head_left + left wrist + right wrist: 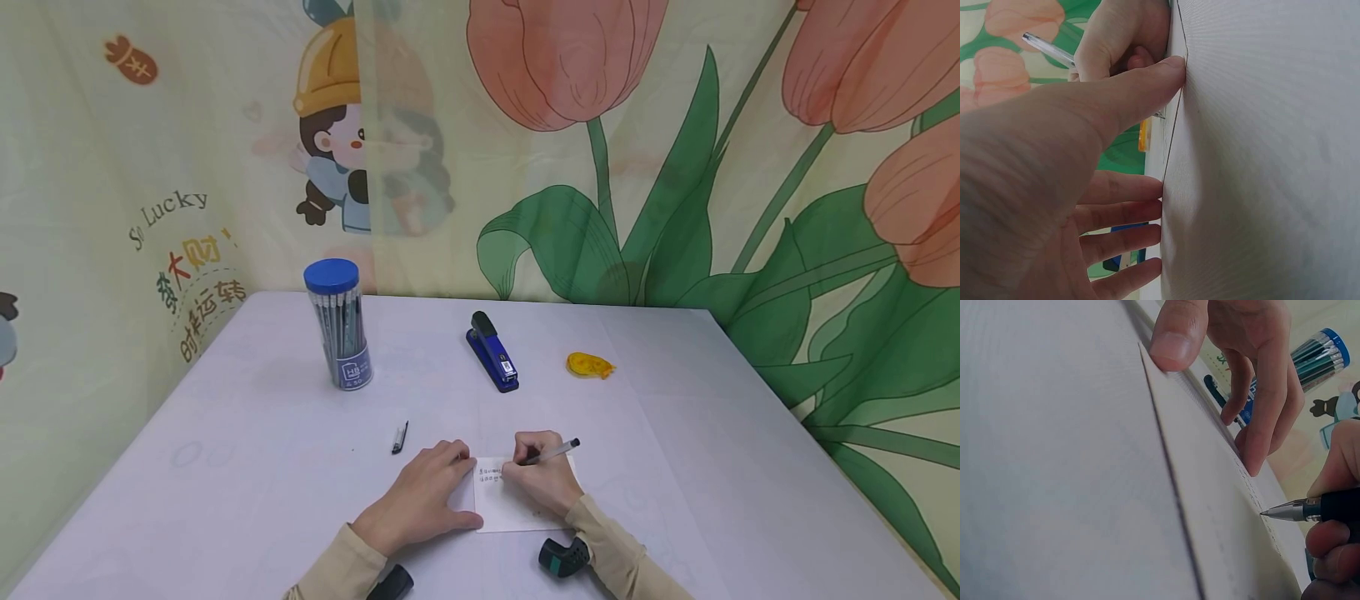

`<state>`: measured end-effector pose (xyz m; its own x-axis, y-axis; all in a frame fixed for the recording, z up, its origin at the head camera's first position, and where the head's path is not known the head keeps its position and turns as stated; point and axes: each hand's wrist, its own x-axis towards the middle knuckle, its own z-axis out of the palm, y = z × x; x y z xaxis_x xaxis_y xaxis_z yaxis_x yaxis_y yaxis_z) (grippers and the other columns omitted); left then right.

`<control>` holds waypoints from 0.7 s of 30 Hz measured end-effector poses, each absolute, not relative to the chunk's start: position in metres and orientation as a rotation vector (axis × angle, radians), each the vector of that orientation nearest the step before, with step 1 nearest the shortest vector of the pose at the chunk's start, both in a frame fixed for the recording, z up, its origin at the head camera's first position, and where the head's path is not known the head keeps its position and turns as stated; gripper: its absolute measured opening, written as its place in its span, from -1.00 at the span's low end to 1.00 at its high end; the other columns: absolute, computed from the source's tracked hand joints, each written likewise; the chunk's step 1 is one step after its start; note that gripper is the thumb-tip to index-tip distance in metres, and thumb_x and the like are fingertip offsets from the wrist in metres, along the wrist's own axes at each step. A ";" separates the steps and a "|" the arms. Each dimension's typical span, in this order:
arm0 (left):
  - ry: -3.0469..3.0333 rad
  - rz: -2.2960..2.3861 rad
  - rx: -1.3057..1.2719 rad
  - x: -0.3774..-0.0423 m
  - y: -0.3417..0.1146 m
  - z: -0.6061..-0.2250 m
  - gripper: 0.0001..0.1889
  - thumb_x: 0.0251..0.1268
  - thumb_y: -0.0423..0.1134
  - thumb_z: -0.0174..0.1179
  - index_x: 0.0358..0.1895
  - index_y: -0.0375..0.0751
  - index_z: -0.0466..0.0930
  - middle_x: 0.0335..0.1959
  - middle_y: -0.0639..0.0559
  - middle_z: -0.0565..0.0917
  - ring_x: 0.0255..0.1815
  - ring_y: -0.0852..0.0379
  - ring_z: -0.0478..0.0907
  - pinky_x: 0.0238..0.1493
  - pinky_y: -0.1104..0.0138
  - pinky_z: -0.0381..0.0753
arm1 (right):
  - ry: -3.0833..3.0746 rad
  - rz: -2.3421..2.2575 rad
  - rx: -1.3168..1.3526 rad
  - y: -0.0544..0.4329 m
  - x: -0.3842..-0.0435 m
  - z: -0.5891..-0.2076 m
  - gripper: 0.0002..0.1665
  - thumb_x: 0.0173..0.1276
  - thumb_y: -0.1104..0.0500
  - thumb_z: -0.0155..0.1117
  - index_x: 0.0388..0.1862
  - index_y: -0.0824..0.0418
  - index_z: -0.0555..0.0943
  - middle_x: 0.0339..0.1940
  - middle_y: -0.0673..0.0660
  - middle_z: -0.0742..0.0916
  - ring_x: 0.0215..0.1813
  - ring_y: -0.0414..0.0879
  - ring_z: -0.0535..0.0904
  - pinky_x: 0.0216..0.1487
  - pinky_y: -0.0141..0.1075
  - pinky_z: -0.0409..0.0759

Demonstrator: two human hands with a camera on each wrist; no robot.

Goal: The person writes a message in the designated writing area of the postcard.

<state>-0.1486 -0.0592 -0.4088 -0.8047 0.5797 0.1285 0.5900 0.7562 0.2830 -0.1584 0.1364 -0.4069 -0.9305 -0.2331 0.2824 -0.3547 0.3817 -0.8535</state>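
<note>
A white sheet of paper (504, 510) lies flat on the table with small lines of handwriting near its top left. My right hand (546, 477) pinches a gel pen (560, 450) over the sheet. In the right wrist view the pen's metal tip (1282, 511) meets the paper by the written line. At the sheet's left edge rests my left hand (427, 493), thumb and fingers spread, fingertips touching the edge area. A loose pen cap (401, 437) with a clip lies just beyond the left hand.
A clear tub of pencils (343, 333) with a blue lid stands at the back left. Behind the paper sits a blue stapler (492, 354), and to its right a yellow fish-shaped item (589, 365). A printed curtain (420, 275) hangs behind the table.
</note>
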 end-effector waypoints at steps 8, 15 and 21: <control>-2.901 -0.487 -0.977 -0.148 -0.060 -0.409 -0.28 -0.08 0.17 0.43 0.08 -0.30 0.61 -0.02 0.03 0.52 -0.04 0.12 0.41 0.04 0.19 0.50 | -2.521 1.613 0.530 0.137 -0.158 -0.406 -0.75 -0.04 0.55 0.18 -0.75 0.34 0.40 -0.72 -0.05 0.43 -0.53 -0.29 0.35 -0.39 -0.47 0.27; -2.903 -0.491 -0.975 -0.148 -0.060 -0.409 -0.28 -0.08 0.17 0.43 0.07 -0.31 0.61 -0.03 0.03 0.52 -0.04 0.12 0.42 0.03 0.20 0.50 | -2.532 1.610 0.529 0.136 -0.158 -0.406 -0.75 -0.03 0.55 0.19 -0.74 0.34 0.41 -0.71 -0.05 0.44 -0.52 -0.30 0.37 -0.38 -0.47 0.29; -2.909 -0.490 -0.971 -0.148 -0.059 -0.409 -0.28 -0.08 0.17 0.43 0.08 -0.30 0.61 -0.02 0.03 0.52 -0.03 0.12 0.42 0.05 0.19 0.50 | -2.529 1.622 0.508 0.136 -0.158 -0.407 -0.75 -0.03 0.55 0.18 -0.74 0.34 0.38 -0.72 -0.05 0.42 -0.53 -0.29 0.35 -0.40 -0.47 0.27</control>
<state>-0.1484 -0.0593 -0.4090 -0.8039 0.5799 0.1321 0.5912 0.7548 0.2843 -0.1579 0.1362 -0.4066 -0.9401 -0.2257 0.2553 -0.3261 0.3788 -0.8661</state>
